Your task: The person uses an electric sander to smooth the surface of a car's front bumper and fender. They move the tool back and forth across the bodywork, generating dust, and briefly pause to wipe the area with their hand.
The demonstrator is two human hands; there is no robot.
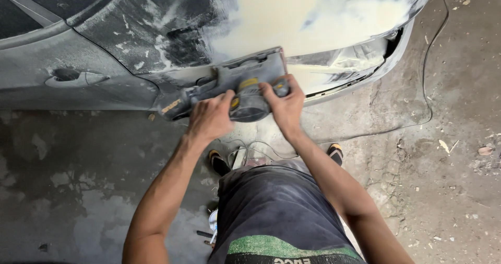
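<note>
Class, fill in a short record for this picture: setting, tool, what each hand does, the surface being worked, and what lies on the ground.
Setting: concrete floor beside a dark grey car
Tool: grey power sander, its flat pad against the car's side
Left hand: grip closed on the sander's body
Right hand: grip closed on the sander's front end
Surface: pale filler patch on the rear panel, dusty around the edges
Nearby: door handle to the left; a thin cable on the floor
</note>
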